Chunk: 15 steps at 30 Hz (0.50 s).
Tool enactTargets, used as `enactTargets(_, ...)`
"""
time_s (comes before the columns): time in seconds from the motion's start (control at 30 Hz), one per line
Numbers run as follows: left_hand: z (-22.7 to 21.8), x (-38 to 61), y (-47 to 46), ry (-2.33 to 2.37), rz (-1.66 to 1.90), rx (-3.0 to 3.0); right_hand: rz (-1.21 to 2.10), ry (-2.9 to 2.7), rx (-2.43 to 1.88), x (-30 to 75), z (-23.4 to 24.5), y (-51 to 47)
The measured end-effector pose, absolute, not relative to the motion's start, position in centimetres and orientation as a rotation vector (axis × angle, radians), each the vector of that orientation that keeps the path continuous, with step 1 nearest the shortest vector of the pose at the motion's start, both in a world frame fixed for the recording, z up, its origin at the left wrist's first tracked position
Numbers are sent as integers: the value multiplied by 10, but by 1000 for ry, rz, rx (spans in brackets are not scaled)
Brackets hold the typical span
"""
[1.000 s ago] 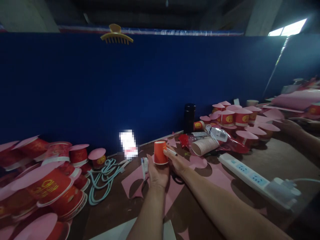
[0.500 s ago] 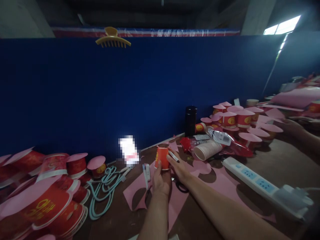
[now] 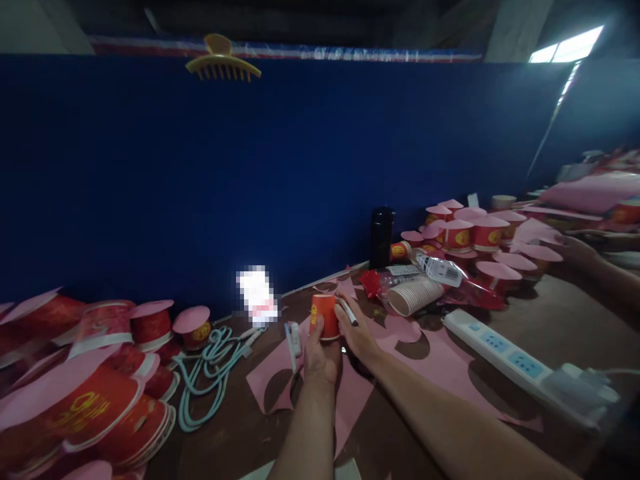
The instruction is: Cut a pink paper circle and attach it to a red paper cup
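Note:
A red paper cup (image 3: 327, 316) with gold lettering is upright in my left hand (image 3: 321, 357), its narrower end apparently up. The left fingers wrap round its lower part, with the thumb on the near side. My right hand (image 3: 359, 337) is closed on a white marker pen (image 3: 349, 312) whose dark end points down and toward me. Its fingertips are against the right side of the cup. Beneath both hands lie pink paper sheets (image 3: 353, 407) with round holes cut out. Left of the cup, a white pen (image 3: 296, 339) rests on the pink paper.
Red cups topped with pink discs stand at left (image 3: 193, 327) and right (image 3: 457, 233). Nearby are a pale blue cable (image 3: 217, 363), a blurred lit screen (image 3: 257, 293), a black flask (image 3: 382, 237), a sleeve of stacked cups (image 3: 415, 295) and a power strip (image 3: 510, 353). Another person's hand (image 3: 577, 253) is at far right.
The view has tipped slightly down, so most things sit a little higher in the picture. The cup shows slightly more gold lettering. Both hands keep their hold.

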<state>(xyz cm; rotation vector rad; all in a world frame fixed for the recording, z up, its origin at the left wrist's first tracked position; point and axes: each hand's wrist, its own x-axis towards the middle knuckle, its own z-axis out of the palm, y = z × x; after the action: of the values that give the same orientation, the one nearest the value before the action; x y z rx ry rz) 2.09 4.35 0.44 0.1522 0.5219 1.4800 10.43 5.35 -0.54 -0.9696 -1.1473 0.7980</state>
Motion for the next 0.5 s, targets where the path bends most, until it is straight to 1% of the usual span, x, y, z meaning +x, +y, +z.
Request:
enactTargets(0.1, 2, 19, 44, 543, 1503, 175, 371, -1293, -1056, 104, -5, 47)
enactTargets(0.17, 2, 17, 41, 493, 1490, 196, 224, -1414, -1035, 104, 0, 38)
enactTargets(0.3, 2, 12, 34, 401, 1373, 247, 199, -1550, -947, 101, 8, 22)
enactTargets(0.5, -5, 13, 33, 510, 1425, 244, 130, -1576, -939, 103, 6, 16)
